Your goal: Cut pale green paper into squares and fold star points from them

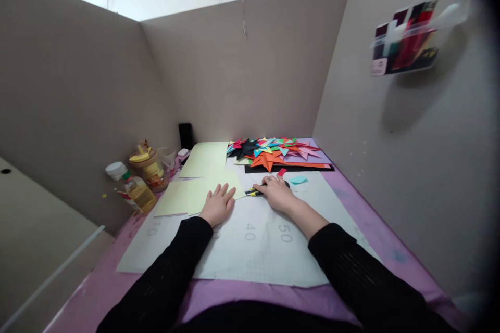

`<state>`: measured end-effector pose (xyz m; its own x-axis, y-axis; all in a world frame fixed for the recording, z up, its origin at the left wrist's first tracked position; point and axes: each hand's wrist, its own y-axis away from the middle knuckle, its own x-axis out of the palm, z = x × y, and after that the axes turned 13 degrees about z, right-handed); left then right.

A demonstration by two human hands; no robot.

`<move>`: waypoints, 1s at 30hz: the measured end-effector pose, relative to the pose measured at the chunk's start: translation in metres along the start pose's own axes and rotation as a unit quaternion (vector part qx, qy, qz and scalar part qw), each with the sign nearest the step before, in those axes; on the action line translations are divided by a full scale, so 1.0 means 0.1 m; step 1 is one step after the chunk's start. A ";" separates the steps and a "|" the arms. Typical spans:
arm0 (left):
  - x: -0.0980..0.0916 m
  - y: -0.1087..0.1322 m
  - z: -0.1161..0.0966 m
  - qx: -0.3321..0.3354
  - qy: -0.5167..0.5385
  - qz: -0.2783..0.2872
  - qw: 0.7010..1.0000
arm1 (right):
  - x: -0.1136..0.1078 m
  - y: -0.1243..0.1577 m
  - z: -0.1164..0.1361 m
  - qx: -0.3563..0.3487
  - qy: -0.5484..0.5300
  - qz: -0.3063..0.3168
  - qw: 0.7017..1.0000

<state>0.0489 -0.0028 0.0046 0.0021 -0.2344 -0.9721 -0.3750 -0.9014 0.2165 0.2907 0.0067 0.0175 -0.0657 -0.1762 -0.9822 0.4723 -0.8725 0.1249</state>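
Observation:
My left hand (217,207) lies flat with its fingers spread at the lower right corner of a pale yellow paper sheet (203,195). My right hand (278,195) is closed around a black and yellow utility knife (253,192), whose tip points left toward that sheet's edge. More pale yellow paper (205,158) lies behind and to the left. Under the hands spreads a large white sheet (250,257) printed with numbers. Just beyond my right hand are a small red paper piece (282,172) and a light blue paper piece (299,180).
A pile of colourful folded paper stars (267,159) lies at the back, with black paper (328,169) under it. Left stand a bottle of yellowish liquid (142,196) and a jar (152,169). Grey partitions (242,73) enclose the pink-covered table (222,291). A clear holder (410,44) hangs right.

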 end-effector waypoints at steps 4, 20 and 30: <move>-0.01 0.00 0.00 0.000 0.002 -0.001 1.000 | 0.01 0.02 -0.02 0.001 0.001 -0.003 1.000; 0.01 0.00 0.02 0.002 0.001 -0.002 1.000 | -0.03 0.15 0.08 0.035 0.012 0.020 0.999; -0.08 -0.17 -0.14 -0.066 0.069 0.054 0.994 | 0.03 0.09 -0.07 0.051 0.006 -0.011 0.999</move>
<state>0.0678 0.0090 0.0104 0.0992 -0.3721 -0.9229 -0.2554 -0.9059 0.3378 0.3008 0.0013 0.0143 -0.0651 -0.1522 -0.9862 0.3787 -0.9181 0.1167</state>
